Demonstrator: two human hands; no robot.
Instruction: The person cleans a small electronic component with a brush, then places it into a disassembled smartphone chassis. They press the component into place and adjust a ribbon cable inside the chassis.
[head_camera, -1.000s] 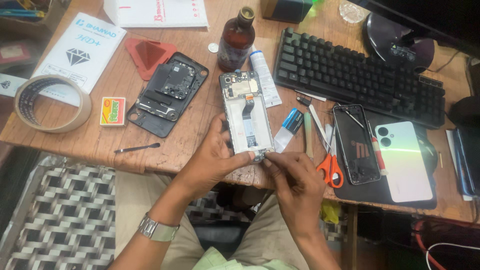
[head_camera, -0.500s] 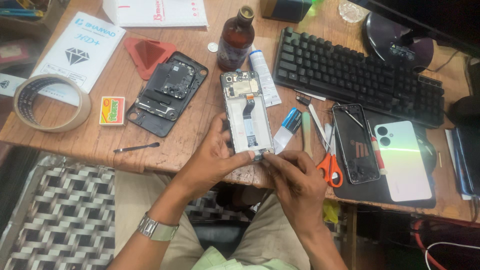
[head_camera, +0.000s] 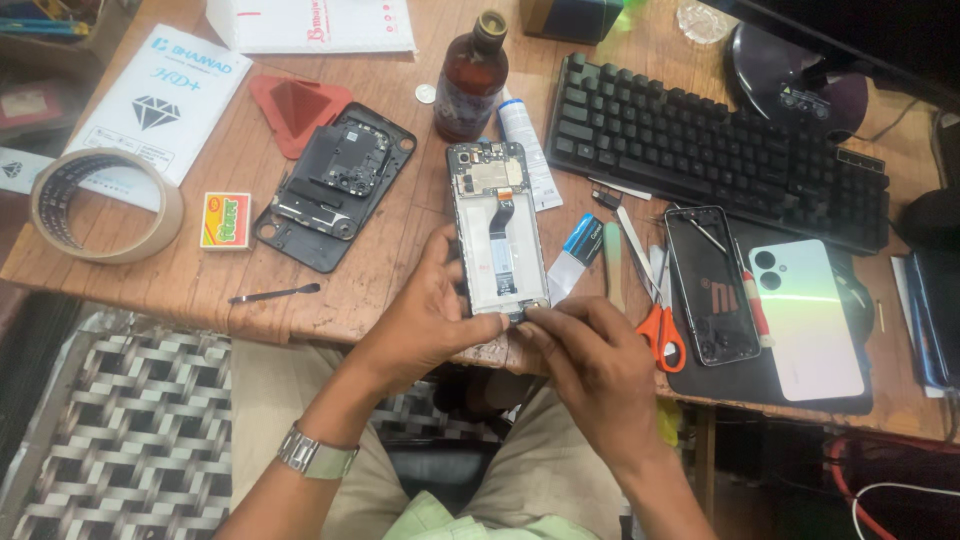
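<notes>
Head view | left hand (head_camera: 425, 320) steadies opened phone (head_camera: 497, 235) | right hand (head_camera: 590, 365) pinches its bottom edge

Both hands, left hand (head_camera: 425, 305) and right hand (head_camera: 590, 360), on opened phone (head_camera: 497, 240) at desk (head_camera: 200, 290) edge.

Open phone (head_camera: 497, 235) lay mid-frame on desk (head_camera: 200, 290); both hands at its lower edge. Back cover (head_camera: 335, 185) to its left, tape roll (head_camera: 105, 205) far left. Bottle (head_camera: 470, 80) above. Keyboard (head_camera: 720, 150) upper right; scissors (head_camera: 660, 320), second phone (head_camera: 805, 320) right.

Black keyboard (head_camera: 720, 160), brown bottle (head_camera: 470, 78), tape roll (head_camera: 105, 205), orange-handled scissors (head_camera: 660, 325).
</notes>
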